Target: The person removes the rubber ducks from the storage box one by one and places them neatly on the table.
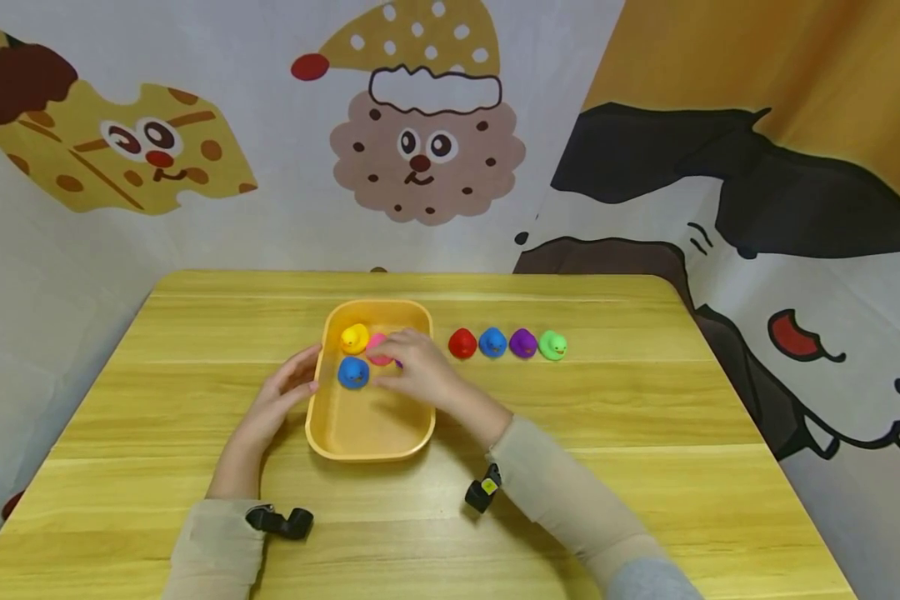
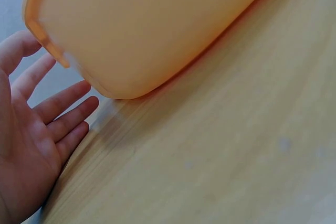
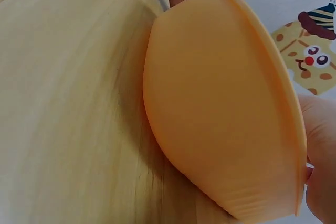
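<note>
Forearms (image 1: 577, 500) slanted, right hand (image 1: 423, 371) over tray (image 1: 371, 429)

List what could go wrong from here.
The right hand might knock the blue duck close by inside the tray. It also partly covers the pink toy, which could get nudged. If the tray slides right, it might bump the red toy just beside it.
</note>
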`<state>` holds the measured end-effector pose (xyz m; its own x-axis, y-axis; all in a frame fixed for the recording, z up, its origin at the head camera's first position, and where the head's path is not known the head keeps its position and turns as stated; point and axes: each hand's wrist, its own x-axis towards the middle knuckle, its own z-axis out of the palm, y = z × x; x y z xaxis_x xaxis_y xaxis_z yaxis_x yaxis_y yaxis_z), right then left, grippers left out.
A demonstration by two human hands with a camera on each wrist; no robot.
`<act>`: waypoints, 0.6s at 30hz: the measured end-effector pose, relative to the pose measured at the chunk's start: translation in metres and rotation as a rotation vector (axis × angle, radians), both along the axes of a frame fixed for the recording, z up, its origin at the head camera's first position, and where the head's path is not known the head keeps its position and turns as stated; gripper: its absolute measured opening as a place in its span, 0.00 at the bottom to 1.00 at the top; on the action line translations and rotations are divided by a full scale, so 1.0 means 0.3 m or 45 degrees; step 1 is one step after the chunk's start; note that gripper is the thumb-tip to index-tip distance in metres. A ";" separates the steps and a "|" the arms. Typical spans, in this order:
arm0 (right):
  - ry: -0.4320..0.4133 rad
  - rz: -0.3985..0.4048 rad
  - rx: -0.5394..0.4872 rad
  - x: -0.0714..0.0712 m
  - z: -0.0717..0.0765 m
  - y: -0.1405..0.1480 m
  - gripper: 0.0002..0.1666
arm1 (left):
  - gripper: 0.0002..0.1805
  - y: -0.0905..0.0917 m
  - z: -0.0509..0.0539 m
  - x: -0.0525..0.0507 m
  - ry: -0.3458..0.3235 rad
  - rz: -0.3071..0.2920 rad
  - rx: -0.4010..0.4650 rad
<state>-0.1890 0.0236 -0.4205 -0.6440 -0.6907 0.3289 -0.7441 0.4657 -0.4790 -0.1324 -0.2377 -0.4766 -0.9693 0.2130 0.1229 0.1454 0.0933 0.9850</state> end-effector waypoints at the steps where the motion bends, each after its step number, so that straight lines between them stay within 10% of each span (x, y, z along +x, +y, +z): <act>1: 0.007 0.003 0.020 -0.004 -0.002 -0.005 0.23 | 0.29 0.000 0.000 0.000 0.000 -0.001 -0.001; 18: -0.026 0.040 0.343 -0.061 0.028 -0.069 0.26 | 0.29 0.002 -0.001 0.000 -0.001 -0.013 0.010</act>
